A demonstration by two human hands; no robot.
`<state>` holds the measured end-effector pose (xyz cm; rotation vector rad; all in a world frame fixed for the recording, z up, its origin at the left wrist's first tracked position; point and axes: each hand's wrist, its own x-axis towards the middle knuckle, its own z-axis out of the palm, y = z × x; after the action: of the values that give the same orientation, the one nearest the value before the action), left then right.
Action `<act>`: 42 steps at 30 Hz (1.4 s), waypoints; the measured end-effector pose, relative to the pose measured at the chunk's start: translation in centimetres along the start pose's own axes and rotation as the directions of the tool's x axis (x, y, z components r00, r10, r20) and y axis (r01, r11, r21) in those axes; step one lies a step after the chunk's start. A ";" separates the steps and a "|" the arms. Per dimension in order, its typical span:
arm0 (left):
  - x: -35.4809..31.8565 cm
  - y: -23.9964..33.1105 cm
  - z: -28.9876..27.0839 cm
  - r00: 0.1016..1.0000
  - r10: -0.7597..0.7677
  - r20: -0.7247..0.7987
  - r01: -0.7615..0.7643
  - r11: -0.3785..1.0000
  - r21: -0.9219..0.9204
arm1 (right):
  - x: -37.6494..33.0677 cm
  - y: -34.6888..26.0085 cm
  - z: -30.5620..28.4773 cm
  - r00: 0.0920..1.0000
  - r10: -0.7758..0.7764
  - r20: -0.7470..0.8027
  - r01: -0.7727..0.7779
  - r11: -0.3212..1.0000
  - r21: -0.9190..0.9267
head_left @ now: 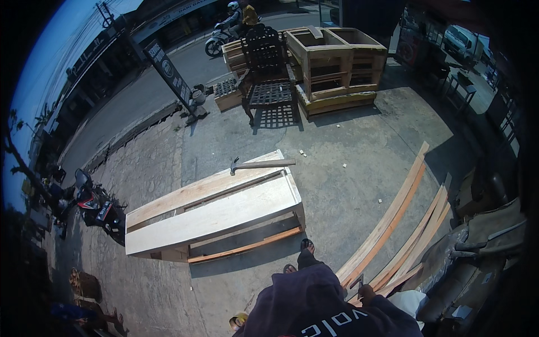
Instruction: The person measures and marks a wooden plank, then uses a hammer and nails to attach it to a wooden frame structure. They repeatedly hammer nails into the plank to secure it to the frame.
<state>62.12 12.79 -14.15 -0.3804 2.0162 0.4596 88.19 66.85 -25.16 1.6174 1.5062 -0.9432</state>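
Beside the right hand (finger spread and hold, I cannot tell), planks run lengthwise toward the concrete's far-right corner.

Right of the long pale wooden frame, the bare right hand is at a slim dark object too small to identify. Below that frame, a dark purple cloth top partly covers a small round yellow thing — the left hand is out of sight.

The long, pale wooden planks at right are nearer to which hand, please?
Right: the right hand is at the near ends of the planks, contact unclear; the left hand cannot be made out.
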 end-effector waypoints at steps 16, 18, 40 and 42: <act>-2.0 28.3 -4.6 0.847 0.519 -0.116 -0.414 0.507 -0.756 | -26.7 -36.0 -2.9 0.354 -0.932 0.080 0.925 0.335 -0.181; -4.3 30.6 -4.4 0.832 0.554 -0.016 -0.284 0.402 -0.871 | -30.0 -38.0 -2.1 0.271 -0.938 0.218 0.958 0.241 -0.154; 2.6 44.4 1.0 0.971 0.067 -0.230 -0.240 0.244 -0.940 | -25.7 -62.7 -15.0 -0.172 -0.915 0.366 0.907 -0.292 -0.304; 3.4 43.9 5.0 0.962 -0.002 -0.272 -0.265 0.213 -0.940 | -24.7 -67.4 -14.9 -0.044 -0.942 0.332 0.793 -0.235 -0.562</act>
<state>44.62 53.44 -12.36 -1.0719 1.6701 1.9482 20.24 72.16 1.97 -0.3338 2.8533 -0.6405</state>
